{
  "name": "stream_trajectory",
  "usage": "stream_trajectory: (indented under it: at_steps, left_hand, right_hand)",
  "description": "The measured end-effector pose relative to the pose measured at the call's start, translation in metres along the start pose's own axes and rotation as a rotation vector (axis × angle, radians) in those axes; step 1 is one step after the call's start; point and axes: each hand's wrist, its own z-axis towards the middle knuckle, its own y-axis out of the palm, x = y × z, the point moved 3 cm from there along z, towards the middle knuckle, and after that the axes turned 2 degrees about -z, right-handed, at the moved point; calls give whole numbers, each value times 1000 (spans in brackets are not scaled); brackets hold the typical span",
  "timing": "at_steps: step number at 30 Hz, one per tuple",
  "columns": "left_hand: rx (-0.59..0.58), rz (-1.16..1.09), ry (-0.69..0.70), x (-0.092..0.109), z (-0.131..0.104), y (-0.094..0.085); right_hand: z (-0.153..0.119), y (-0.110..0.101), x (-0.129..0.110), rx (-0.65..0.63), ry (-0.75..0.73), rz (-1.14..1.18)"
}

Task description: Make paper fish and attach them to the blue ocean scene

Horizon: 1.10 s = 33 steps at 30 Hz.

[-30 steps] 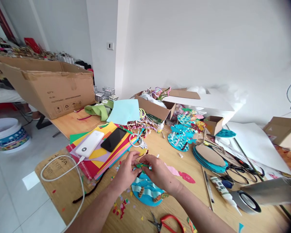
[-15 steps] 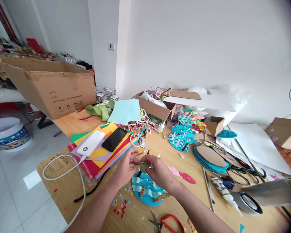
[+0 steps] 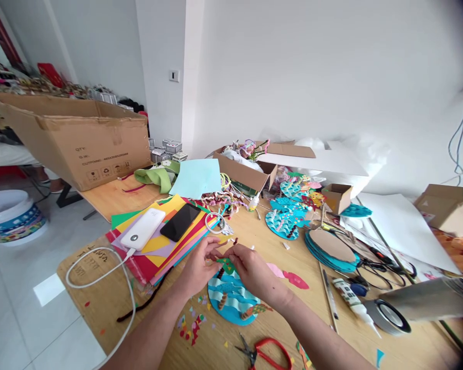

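My left hand (image 3: 206, 261) and my right hand (image 3: 249, 265) meet over a round blue wave-patterned disc (image 3: 233, 295). Between their fingertips is a small green paper cutout (image 3: 226, 265) with coloured dots, pinched from both sides. The fingers partly hide it, so its full outline does not show. Brown striped pieces and an orange-green paper fish (image 3: 257, 310) lie on the disc. Just beyond my fingers is a short dark red bit of pipe cleaner (image 3: 235, 240). Red-handled scissors (image 3: 265, 353) lie in front of the disc, with small paper scraps (image 3: 191, 329) to their left.
A white power bank (image 3: 142, 229) and a black phone (image 3: 180, 222) rest on coloured sheets at left, with a white cable trailing. Right of my hands are stacked discs (image 3: 332, 247), a glue bottle (image 3: 355, 306) and a tape roll (image 3: 388, 317). A large carton (image 3: 96, 149) stands behind left.
The green cutout has tilted, showing more of its dotted face between my fingers. My hands stay almost in place, while the whole view has shifted slightly.
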Motion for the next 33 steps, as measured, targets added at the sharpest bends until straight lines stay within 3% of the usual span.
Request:
stream_trajectory:
  at_steps: [7,18,27,33]
  left_hand:
    - [-17,-1,13,-14,1,4]
    - [11,-1,13,-19,2,4]
    - [14,149,25,-1,-1,1]
    - [47,89,71,2,-1,-4]
  right_hand:
    - [1,5,3,13,-61,77]
    - [0,2,-5,42,-72,-31]
    - [-6,-27,-2,164,9,-7]
    - [-24,-48,3,311,91,41]
